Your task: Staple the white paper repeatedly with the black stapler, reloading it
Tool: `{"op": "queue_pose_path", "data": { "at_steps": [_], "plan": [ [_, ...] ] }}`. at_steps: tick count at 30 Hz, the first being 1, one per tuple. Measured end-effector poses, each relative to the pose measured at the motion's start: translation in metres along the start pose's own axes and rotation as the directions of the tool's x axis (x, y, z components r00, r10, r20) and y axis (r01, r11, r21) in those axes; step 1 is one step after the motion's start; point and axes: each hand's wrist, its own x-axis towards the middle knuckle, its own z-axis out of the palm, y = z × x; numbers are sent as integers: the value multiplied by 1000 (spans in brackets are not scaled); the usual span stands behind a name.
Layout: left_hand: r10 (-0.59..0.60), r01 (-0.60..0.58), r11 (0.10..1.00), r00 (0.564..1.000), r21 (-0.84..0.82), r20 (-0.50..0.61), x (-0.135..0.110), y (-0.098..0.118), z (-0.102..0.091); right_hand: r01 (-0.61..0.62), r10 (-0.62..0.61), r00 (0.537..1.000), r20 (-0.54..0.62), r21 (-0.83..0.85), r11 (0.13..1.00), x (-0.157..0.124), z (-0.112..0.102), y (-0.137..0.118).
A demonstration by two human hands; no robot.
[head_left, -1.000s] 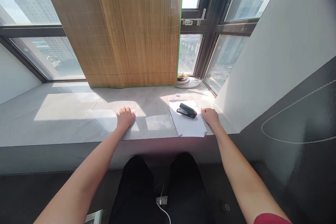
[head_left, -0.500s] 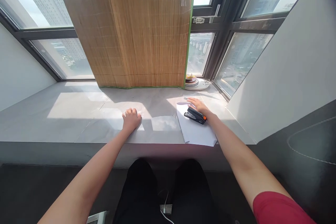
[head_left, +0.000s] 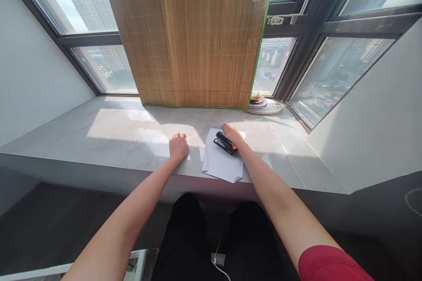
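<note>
A small stack of white paper (head_left: pixel 221 164) lies on the window sill at its front edge. On top of it rests a black stapler (head_left: pixel 225 143) with an orange patch at one end. My right hand (head_left: pixel 232 133) is closed at the paper's far edge, beside the stapler; its fingertips are partly hidden. To the left of the paper, my left hand (head_left: pixel 178 145) rests on the sill with fingers curled in and nothing visible in them.
A bamboo blind (head_left: pixel 204 44) hangs over the window behind the sill (head_left: pixel 112 140). Stacked plates (head_left: pixel 263 105) stand by its lower right corner. Below the sill are my knees and a white cable (head_left: pixel 220 268). A white frame (head_left: pixel 140 265) shows at bottom left.
The paper and stapler have slid left along the sill with my right hand, closer to my left hand. The view has turned a little left. My left fingers look more curled.
</note>
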Motion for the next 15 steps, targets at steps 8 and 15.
{"op": "queue_pose_path", "data": {
  "at_steps": [8,15],
  "plan": [
    [-157,152,986,984,61,82,-4,-85,-21,78,-75,997,-34,119,990,35,35,-109],
    [-155,155,988,985,3,72,-8,-95,-11,156,-138,985,-106,189,970,51,44,-148]
  ]
}}
